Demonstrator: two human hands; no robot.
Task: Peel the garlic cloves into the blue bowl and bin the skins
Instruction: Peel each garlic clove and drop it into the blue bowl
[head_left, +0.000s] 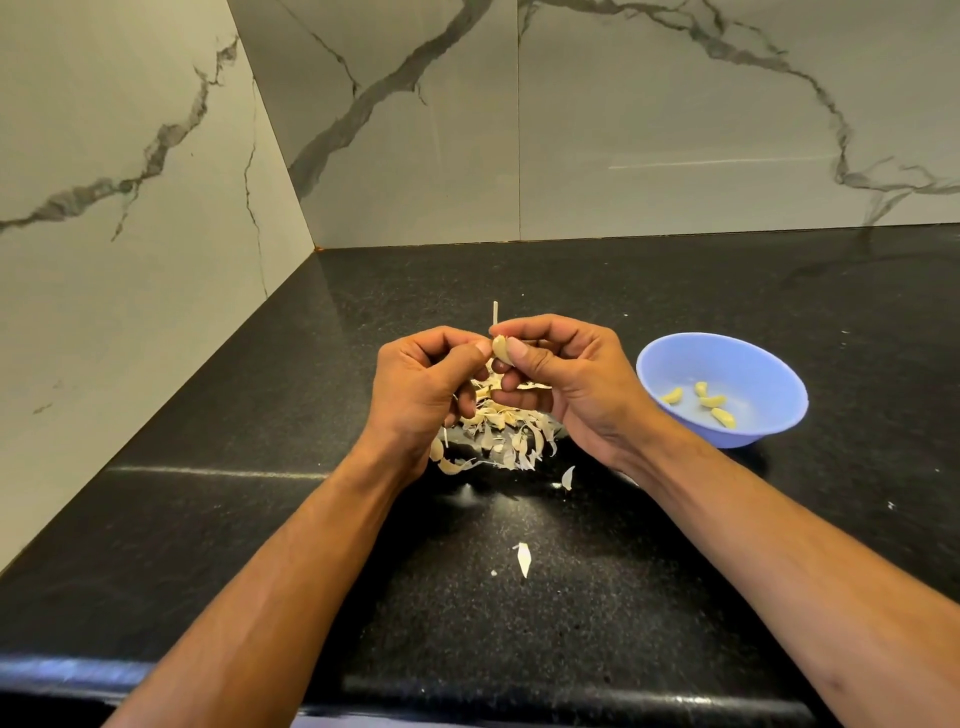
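A pale garlic clove (500, 349) is pinched between the thumb and fingers of my right hand (563, 382), held above the counter. My left hand (423, 387) meets it from the left, its thumb tip against the clove and its fingers curled. A thin white strip (495, 317) sticks up behind the clove. Beneath both hands lies a heap of papery garlic skins (498, 434), partly hidden by them. The blue bowl (670, 358) stands to the right on the counter with several peeled yellow cloves (711, 401) in it.
The black speckled counter (571, 597) runs to a marble wall at the back and left, forming a corner. Loose skin flakes lie nearer me, one (523, 558) in front and one (569, 477) by the heap. The counter's front edge is at the bottom. No bin is in view.
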